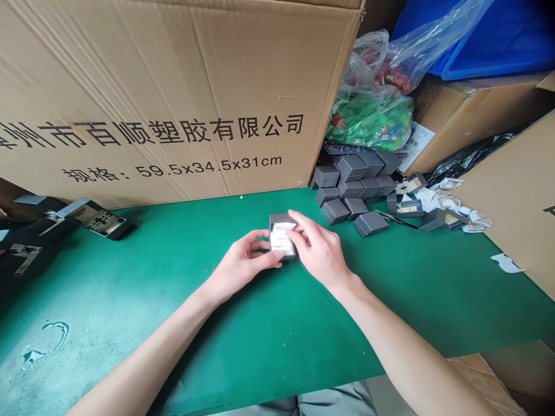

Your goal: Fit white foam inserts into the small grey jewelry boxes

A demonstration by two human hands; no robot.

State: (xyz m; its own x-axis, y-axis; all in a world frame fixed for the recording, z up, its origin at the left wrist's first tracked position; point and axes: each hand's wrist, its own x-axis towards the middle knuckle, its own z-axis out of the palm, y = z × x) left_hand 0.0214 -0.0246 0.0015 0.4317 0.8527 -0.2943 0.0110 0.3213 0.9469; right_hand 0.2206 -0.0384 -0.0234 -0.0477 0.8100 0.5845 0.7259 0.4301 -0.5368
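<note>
A small grey cardboard gift box (281,238) stands open in the middle of the green work mat (269,335), with a white insert showing inside. My left hand (245,261) holds it from the left side, fingers curled around its lower edge. My right hand (318,248) grips it from the right, with the fingertips pressing on the white insert. Part of the box is hidden behind my fingers. What lies under the insert cannot be seen.
Several closed grey boxes (351,188) are heaped behind my right hand, beside white paper scraps (451,202). A large cardboard carton (173,98) stands along the back. Plastic bags (368,118), a blue crate (477,34) and open grey boxes (95,218) surround the mat.
</note>
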